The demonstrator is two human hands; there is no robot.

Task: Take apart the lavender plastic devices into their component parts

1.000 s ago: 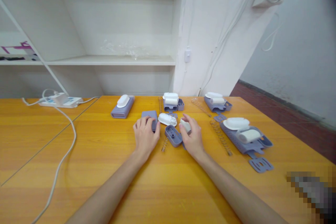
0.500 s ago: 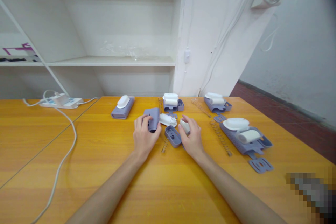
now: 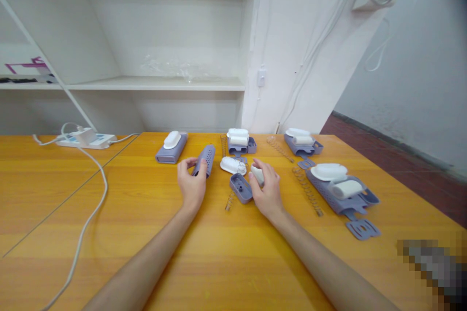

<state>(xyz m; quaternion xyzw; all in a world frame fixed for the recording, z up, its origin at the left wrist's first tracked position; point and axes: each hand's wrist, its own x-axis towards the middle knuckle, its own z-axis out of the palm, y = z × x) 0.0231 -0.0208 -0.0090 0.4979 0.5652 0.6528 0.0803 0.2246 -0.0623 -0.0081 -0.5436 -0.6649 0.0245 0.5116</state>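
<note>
My left hand (image 3: 191, 185) is closed around a purple housing with a perforated side (image 3: 207, 157), which is tilted. Between the thumb and fingers of my right hand (image 3: 268, 188) is a white cylinder (image 3: 257, 175), partly covered by the fingers. Just left of that hand lies a purple oval cap (image 3: 241, 189), its hollow side up. A small coil spring (image 3: 229, 200) rests at the cap's left. Behind the cap, a white oval piece (image 3: 232, 165) lies on the wooden table (image 3: 226, 262) with thin wire on its right end.
Similar purple housings with white parts stand at back left (image 3: 171, 149), back centre (image 3: 239, 142), back right (image 3: 301, 143) and right (image 3: 330, 194). Long springs (image 3: 307, 192) lie beside some. A power strip (image 3: 87, 140) and white cable (image 3: 89, 218) occupy the left. Shelves rise behind.
My left hand has moved slightly left with the housing and turned it, so its perforated side now shows. My right hand stays nearly in place with the white cylinder.
</note>
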